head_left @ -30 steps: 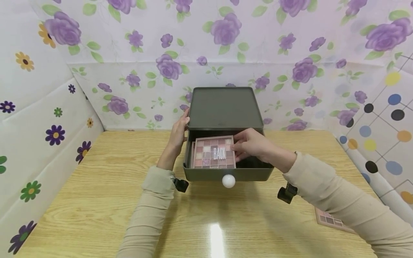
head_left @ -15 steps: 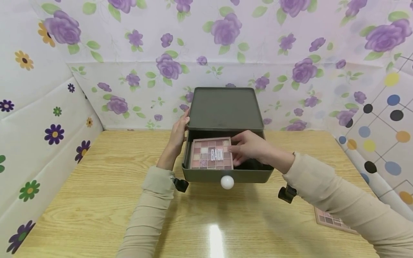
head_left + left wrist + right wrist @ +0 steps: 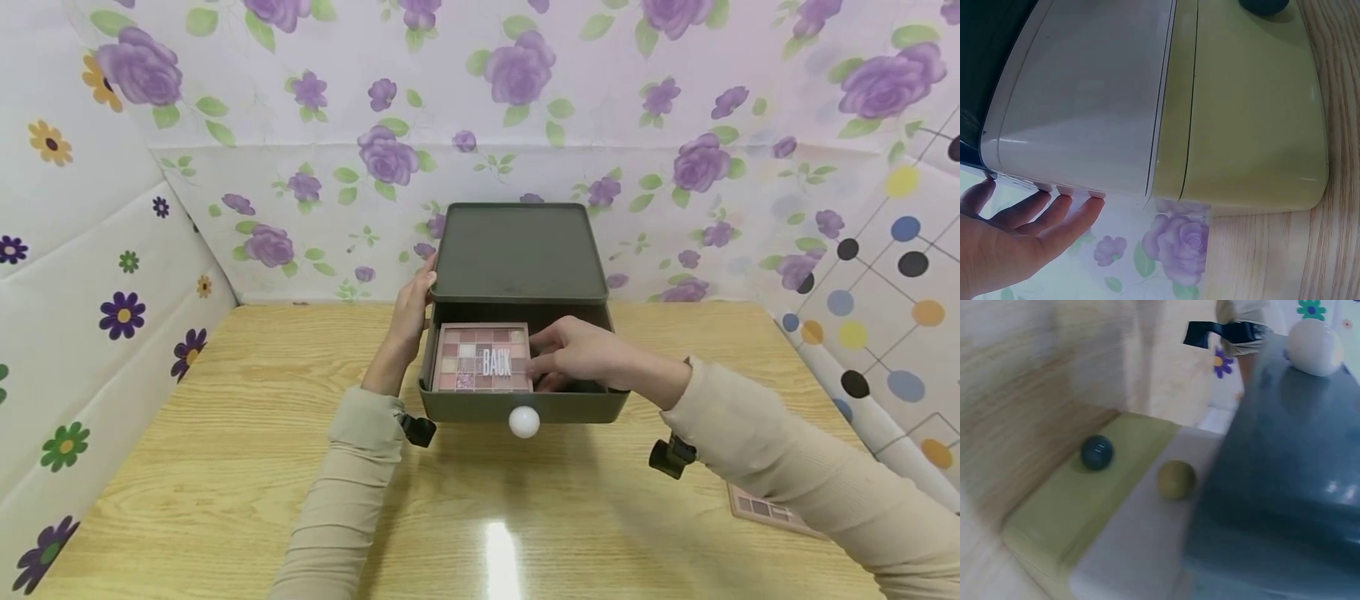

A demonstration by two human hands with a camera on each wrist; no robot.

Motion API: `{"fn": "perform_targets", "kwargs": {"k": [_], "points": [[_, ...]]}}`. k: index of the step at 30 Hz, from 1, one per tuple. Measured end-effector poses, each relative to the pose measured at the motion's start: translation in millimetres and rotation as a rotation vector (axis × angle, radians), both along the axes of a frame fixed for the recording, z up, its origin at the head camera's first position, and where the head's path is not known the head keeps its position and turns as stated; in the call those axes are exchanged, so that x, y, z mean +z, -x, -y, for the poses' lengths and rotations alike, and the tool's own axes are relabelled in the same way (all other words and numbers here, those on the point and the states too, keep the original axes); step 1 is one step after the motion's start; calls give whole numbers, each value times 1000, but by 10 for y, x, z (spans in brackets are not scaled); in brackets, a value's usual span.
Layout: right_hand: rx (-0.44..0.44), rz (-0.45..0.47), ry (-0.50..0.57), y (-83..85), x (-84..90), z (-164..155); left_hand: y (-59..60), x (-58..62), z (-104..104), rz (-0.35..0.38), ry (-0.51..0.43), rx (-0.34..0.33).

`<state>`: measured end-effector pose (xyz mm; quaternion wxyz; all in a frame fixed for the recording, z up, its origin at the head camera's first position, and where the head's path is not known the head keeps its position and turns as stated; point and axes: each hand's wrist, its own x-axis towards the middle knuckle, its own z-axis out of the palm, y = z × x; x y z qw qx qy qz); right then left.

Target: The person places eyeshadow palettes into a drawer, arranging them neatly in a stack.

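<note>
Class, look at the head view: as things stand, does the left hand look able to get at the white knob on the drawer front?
Probably yes. The left hand rests on the box's left side, and the white knob sits uncovered on the open drawer front, with only bare table along that side.

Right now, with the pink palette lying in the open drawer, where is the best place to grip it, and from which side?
Probably its right edge, from the right. The palette lies flat against the left wall of the drawer, so only that side has free space. The right hand already touches that edge, while the left hand rests on the box's left side.
</note>
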<state>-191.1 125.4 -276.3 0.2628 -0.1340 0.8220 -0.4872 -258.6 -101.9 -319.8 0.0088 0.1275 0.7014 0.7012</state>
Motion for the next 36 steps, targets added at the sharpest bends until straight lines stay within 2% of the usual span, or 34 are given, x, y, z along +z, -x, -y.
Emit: {"fn": "perform_targets", "kwargs": {"k": [5,9,13,17,21,24,29,33,36], "points": [[12,-46,44,-69,99,-115,18,-14,13,4,6,-1],[10,-46,102,-155,180,-275,128,-125,40,6,-2,-2],[2,-88,157,-273,263,-512,220,-225,50,2,-12,5],[-69,-165,205,-344,274,-828,225,-228,40,-7,-32,8],[-130,-211,262,-353,167,-1173,225,-208,38,7,-38,13],[-93,-216,358,-345,27,-1409,221,-190,44,30,-45,17],[-59,-151,464,-369,-186,-1707,221,-154,40,87,-64,32],[-115,-125,468,-424,-337,-1884,219,-116,-7,124,-101,73],[-176,-143,414,-475,-471,-2031,213,-83,-82,95,-137,150]]}}
